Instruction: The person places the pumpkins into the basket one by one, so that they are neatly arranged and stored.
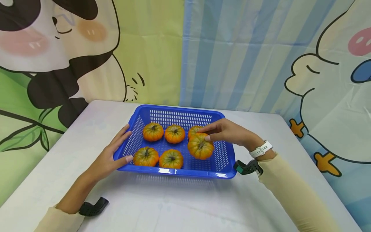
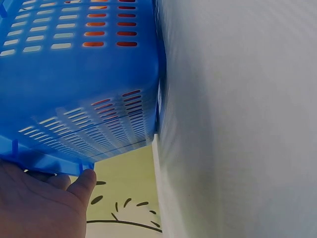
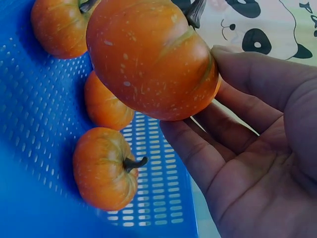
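Observation:
My right hand pinches a small orange pumpkin between thumb and fingers, over the right part of a blue plastic basket. In the right wrist view this pumpkin is in front of others, its dark stem at the top. My left hand rests on the basket's left rim with fingers extended and the thumb near the front corner. Inside the basket, a back row has a left pumpkin, a middle one and a partly hidden one. Two front pumpkins sit at the left and middle.
The basket stands on a white-covered table, towards its back edge. Behind it hangs a curtain with cartoon animals. A white watch is on the right wrist, and black wrist straps show near both sleeves.

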### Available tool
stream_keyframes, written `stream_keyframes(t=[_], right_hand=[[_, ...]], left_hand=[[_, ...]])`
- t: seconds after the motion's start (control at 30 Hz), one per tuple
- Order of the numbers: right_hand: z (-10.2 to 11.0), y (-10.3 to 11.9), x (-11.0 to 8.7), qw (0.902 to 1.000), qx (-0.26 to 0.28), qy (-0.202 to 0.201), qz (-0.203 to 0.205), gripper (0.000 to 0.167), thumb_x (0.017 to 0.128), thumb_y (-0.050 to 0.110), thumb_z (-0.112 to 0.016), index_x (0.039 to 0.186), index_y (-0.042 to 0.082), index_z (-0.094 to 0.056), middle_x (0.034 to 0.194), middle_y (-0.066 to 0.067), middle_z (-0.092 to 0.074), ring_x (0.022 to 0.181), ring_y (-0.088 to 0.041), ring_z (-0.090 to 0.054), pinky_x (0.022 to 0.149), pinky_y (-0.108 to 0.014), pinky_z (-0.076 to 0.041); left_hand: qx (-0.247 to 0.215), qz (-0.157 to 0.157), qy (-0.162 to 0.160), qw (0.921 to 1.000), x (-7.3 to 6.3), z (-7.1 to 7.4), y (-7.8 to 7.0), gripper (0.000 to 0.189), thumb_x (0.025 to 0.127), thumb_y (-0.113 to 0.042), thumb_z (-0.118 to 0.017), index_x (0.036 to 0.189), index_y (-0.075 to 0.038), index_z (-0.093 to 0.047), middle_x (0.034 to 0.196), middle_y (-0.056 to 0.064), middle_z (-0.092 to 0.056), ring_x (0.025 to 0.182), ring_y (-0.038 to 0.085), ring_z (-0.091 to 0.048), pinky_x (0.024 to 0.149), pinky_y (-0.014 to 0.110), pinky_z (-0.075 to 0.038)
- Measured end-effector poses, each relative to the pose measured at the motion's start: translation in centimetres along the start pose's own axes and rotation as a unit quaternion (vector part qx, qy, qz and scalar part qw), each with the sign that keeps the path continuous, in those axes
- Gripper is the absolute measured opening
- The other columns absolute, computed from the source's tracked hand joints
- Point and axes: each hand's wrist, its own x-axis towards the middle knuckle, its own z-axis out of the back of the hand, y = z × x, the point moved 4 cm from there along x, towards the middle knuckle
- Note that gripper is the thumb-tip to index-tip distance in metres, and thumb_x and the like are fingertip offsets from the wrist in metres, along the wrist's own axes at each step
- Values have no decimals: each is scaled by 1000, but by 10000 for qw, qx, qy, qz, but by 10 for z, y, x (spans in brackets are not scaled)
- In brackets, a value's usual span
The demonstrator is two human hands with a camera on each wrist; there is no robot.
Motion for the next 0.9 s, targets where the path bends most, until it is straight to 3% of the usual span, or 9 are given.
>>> stream_keyframes(t=[0.2, 0.5, 0.9], right_hand=[[-4, 4, 11, 9998, -159, 148, 53, 36, 94, 14, -65, 129, 10, -65, 126, -4, -64, 111, -20, -62, 93, -35, -51], [-17, -2, 21, 9915, -824, 968, -280, 32, 91, 13, -68, 122, 13, -70, 116, 2, -68, 110, -16, -61, 95, -34, -50], [-26, -4, 35, 9868, -688, 1378, -503, 28, 91, 15, -70, 119, 12, -72, 114, 1, -69, 105, -16, -64, 91, -32, -52]], left_hand=[[2, -19, -15, 10000, 0, 1, 1, 78, 87, -16, -65, 155, -11, -26, 163, -4, -7, 144, 38, -16, 97, 60, -34], [-60, -14, 16, 10000, 0, -1, 1, 77, 88, -15, -66, 154, -10, -27, 163, -4, -7, 146, 35, -13, 100, 62, -30], [11, -31, 0, 10000, 0, 0, 1, 77, 88, -16, -66, 155, -11, -27, 163, -4, -8, 146, 34, -13, 100, 61, -32]])
